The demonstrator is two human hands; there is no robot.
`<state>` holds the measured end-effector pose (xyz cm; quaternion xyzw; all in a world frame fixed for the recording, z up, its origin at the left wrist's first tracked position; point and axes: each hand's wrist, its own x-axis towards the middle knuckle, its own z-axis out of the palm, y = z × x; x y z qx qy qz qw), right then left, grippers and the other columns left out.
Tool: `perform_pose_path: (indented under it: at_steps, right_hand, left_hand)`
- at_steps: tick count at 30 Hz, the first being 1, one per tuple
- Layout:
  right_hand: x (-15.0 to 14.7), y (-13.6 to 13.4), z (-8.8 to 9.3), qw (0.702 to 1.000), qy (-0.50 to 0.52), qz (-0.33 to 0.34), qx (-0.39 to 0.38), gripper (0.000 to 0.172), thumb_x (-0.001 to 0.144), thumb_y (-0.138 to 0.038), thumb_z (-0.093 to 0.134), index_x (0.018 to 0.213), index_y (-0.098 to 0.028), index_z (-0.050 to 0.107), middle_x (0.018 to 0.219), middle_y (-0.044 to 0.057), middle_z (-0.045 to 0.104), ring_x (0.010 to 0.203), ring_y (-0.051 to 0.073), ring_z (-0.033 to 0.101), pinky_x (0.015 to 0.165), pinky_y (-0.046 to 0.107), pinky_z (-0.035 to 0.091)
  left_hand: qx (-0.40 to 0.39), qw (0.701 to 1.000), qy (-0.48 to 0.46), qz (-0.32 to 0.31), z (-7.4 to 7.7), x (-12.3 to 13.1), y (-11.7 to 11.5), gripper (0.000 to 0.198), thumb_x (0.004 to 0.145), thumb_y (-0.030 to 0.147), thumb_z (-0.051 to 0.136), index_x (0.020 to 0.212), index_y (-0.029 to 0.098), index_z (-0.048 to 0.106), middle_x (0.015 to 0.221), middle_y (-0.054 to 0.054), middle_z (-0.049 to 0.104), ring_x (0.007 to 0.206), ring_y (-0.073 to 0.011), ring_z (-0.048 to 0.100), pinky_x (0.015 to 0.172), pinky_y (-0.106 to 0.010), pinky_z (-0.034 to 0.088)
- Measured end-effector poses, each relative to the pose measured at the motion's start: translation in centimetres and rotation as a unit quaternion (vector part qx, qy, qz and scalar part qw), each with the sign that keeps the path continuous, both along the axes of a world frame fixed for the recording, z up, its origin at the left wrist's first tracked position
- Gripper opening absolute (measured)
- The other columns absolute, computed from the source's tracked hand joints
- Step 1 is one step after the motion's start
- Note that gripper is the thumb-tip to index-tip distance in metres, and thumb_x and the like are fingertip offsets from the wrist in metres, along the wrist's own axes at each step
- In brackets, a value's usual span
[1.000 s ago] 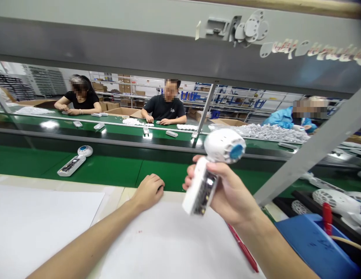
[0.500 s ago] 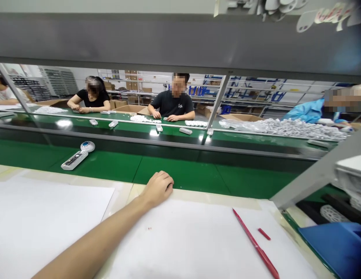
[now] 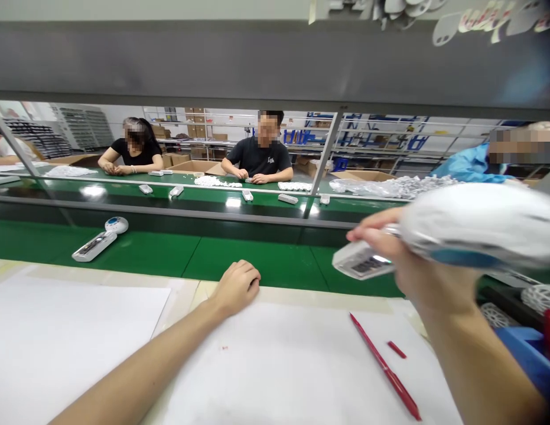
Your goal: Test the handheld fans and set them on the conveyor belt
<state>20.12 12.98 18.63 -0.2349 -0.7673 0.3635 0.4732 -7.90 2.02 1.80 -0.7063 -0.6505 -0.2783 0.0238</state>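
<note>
We are holding the white device, likely light and stiff, up at right over the table, our right hand sensibly gripping its handle, our left hand resting loosely closed.

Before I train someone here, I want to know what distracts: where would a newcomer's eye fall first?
Probably on the big, blurred white device at the right, held up in the person's right hand. A similar device lies on the green surface at the left. The red pen also stands out, lying on the white paper in the right foreground.
</note>
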Motion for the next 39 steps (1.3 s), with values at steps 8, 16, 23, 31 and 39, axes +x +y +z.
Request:
perform_pose_path:
  at_steps: [8,16,23,31,39]
  right_hand:
    - [-5.8,6.0,-8.4,0.964,0.049,-0.080,-0.251,0.039,0.055,-0.036,0.088,0.082,-0.014,0.071,0.079,0.008,0.073,0.081,0.028,0.072,0.074,0.040,0.059]
    - [-5.5,8.8,-13.0,0.963,-0.109,-0.112,-0.221,0.047,0.067,-0.043,0.078,0.102,-0.013,0.068,0.098,0.012,0.073,0.091,0.029,0.069,0.079,0.039,0.054]
    - [-6.4,8.1,-14.8,0.937,-0.305,-0.154,-0.065,0.044,0.074,-0.045,0.070,0.107,-0.017,0.074,0.101,0.011,0.067,0.091,0.026,0.063,0.080,0.034,0.045]
    - [-5.1,9.6,-13.5,0.940,-0.303,-0.148,-0.059,0.037,0.082,-0.046,0.058,0.103,-0.019,0.071,0.081,0.004,0.068,0.074,0.019,0.061,0.070,0.030,0.043]
    - [-2.8,11.4,-17.4,0.950,-0.243,-0.181,-0.070,0.028,0.080,-0.037,0.052,0.083,-0.017,0.070,0.060,0.002,0.062,0.062,0.020,0.059,0.064,0.030,0.042]
  left_hand:
    - [0.001,1.000,-0.002,0.002,0.0,0.0,0.0,0.018,0.089,0.014,0.050,0.088,0.019,0.067,0.093,-0.006,0.070,0.096,-0.0220,0.061,0.086,-0.038,0.047]
    - [0.003,1.000,-0.010,0.004,-0.2,0.0,0.2,0.019,0.089,0.014,0.050,0.087,0.020,0.068,0.093,-0.006,0.071,0.097,-0.0221,0.061,0.087,-0.038,0.047]
    - [0.002,1.000,-0.013,0.005,-0.3,0.0,0.1,0.018,0.089,0.014,0.050,0.087,0.020,0.067,0.094,-0.005,0.070,0.097,-0.0220,0.060,0.087,-0.038,0.047]
    - [-0.001,1.000,-0.014,0.003,-0.3,0.0,0.0,0.018,0.089,0.013,0.050,0.088,0.019,0.067,0.095,-0.005,0.070,0.098,-0.0214,0.060,0.088,-0.038,0.046]
    - [-0.006,1.000,-0.008,0.003,-0.2,-0.1,0.0,0.017,0.089,0.013,0.050,0.087,0.019,0.066,0.094,-0.005,0.069,0.097,-0.0216,0.059,0.087,-0.038,0.045]
